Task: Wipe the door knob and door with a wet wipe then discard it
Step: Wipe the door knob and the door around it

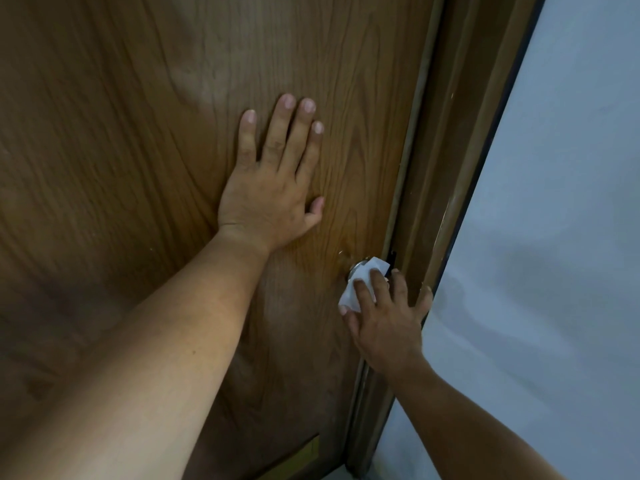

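A brown wood-grain door [138, 150] fills most of the view. My left hand [273, 181] lies flat on it with straight, spread fingers, just above and left of the knob. A metal door knob [356, 266] sits near the door's right edge, mostly covered by a white wet wipe [360, 285]. My right hand [384, 313] holds the wipe against the knob, its fingers curved over the cloth and the knob. Only a sliver of the knob's metal shows at the upper left of the wipe.
The brown door frame [446, 168] runs along the right side of the door. Beyond it is a pale blue-grey wall [554, 237]. A yellowish strip [304, 455] shows low on the door.
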